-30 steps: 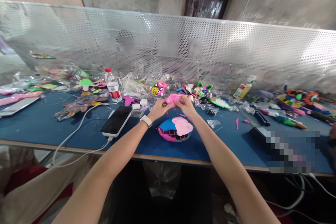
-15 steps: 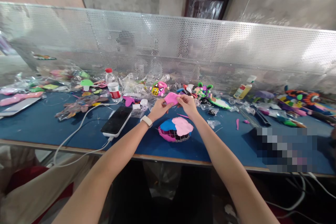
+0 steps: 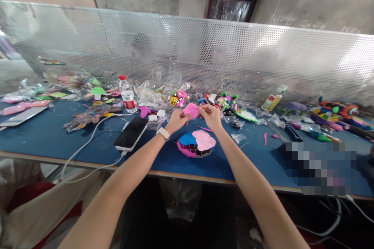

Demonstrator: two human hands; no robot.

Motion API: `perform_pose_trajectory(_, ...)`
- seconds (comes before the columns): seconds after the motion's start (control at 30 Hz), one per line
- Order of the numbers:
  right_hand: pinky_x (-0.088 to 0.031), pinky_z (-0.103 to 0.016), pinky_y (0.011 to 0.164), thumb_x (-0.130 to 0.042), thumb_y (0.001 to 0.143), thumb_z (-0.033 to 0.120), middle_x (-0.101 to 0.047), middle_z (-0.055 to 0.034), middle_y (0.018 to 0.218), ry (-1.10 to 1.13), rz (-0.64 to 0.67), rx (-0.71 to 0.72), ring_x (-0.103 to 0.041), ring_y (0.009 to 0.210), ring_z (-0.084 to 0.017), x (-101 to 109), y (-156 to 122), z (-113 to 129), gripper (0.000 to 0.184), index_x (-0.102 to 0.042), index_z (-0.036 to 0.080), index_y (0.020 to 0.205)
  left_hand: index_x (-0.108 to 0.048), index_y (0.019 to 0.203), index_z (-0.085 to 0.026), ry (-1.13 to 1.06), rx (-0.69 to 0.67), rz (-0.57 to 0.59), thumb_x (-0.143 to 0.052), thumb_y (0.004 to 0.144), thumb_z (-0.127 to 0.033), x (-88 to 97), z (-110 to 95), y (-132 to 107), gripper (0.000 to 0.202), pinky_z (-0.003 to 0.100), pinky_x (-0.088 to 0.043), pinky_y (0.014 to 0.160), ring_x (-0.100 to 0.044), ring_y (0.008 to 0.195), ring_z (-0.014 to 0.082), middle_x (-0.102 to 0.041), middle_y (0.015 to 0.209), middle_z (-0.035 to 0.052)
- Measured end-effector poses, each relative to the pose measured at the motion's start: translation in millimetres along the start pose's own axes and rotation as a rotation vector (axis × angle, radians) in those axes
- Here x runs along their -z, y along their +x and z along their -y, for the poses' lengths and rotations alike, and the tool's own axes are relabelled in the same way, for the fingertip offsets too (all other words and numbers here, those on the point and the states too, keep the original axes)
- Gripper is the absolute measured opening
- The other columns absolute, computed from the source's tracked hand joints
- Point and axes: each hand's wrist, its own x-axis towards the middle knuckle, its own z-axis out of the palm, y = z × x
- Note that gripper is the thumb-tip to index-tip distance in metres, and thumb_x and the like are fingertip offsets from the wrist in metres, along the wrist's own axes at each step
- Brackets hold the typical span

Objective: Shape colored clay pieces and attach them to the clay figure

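Both hands pinch a pink foam piece (image 3: pixel 191 109) above the blue surface (image 3: pixel 58 140): left hand (image 3: pixel 176 120) at its 8 o'clock, right hand (image 3: pixel 210 116) at its 3 o'clock.

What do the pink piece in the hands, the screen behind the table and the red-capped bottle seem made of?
The pink piece, pinched between left hand and right hand: probably craft foam or felt, matte, thin, evenly coloured. The screen: likely sheet metal, silvery sheen, rows of small holes. The bottle: clear plastic, see-through wall.
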Motion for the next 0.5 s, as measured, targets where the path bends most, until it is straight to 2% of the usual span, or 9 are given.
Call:
perform_pose_trajectory(0.13,-0.054,-0.03,0.053,-0.077,0.08,0.069,-0.069,-0.0028,0.066,-0.027,0.015,0.006,-0.064,0.057,-0.017,-0.8,-1.0,-0.9,0.049,-0.076,0.02,0.085,-0.065,0.068,-0.015,0.081,-0.013,-0.022,-0.063,0.094,-0.057,-0.2,4.0,-0.1,0.049,0.025,-0.046,0.057,-0.063,0.051,0.0148,-0.066,0.054,0.0036)
perform_pose_trajectory(0.33,-0.057,-0.031,0.054,-0.08,0.076,0.069,-0.073,-0.0045,0.07,-0.006,0.042,-0.035,-0.07,0.063,-0.021,-2.3,-0.7,0.1,0.05,-0.075,0.02,0.084,-0.069,0.078,-0.014,0.037,-0.023,-0.062,-0.061,0.096,-0.059,1.5,4.0,1.8,0.048,0.025,-0.046,0.055,-0.062,0.052,0.0152,-0.068,0.058,0.003)
perform_pose_trajectory(0.5,-0.057,-0.032,0.054,-0.079,0.077,0.07,-0.07,-0.0029,0.064,0.007,0.048,-0.068,-0.069,0.059,-0.02,-4.8,-2.3,1.5,0.051,-0.074,0.021,0.087,-0.067,0.073,-0.015,0.041,-0.037,-0.071,-0.06,0.096,-0.059,3.8,6.0,3.7,0.05,0.025,-0.045,0.055,-0.06,0.052,0.0135,-0.069,0.059,0.0027)
